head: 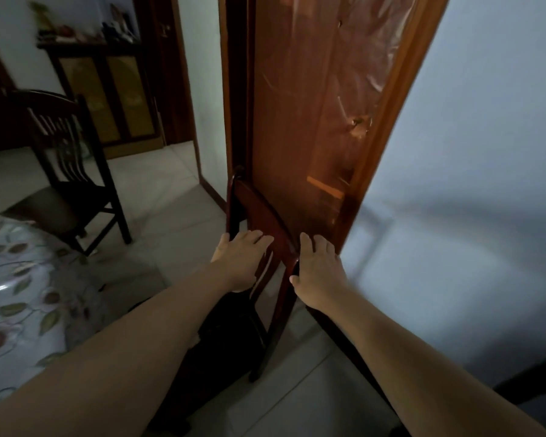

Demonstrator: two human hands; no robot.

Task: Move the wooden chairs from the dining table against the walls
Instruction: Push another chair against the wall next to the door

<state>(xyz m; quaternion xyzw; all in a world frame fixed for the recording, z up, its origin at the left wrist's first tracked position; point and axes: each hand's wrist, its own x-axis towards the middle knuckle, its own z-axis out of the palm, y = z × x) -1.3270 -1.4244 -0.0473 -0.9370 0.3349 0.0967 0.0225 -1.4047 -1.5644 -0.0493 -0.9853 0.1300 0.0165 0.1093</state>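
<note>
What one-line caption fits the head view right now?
Both hands, left hand and right hand, grip a wooden chair's backrest beside a wooden door.

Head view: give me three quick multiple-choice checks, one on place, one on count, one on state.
1. The reddish wooden chair in the hands stands beside:
A. the brown wooden door
B. the dark cabinet
C. the floral tablecloth

2. Chairs in view:
A. one
B. two
C. four

3. The hands on the held chair's top rail:
A. left only
B. neither
C. both

Answers:
1 A, the reddish wooden chair nearly meets the brown wooden door.
2 B, a dark wooden chair stands further left.
3 C, left hand and right hand grip it.
</note>
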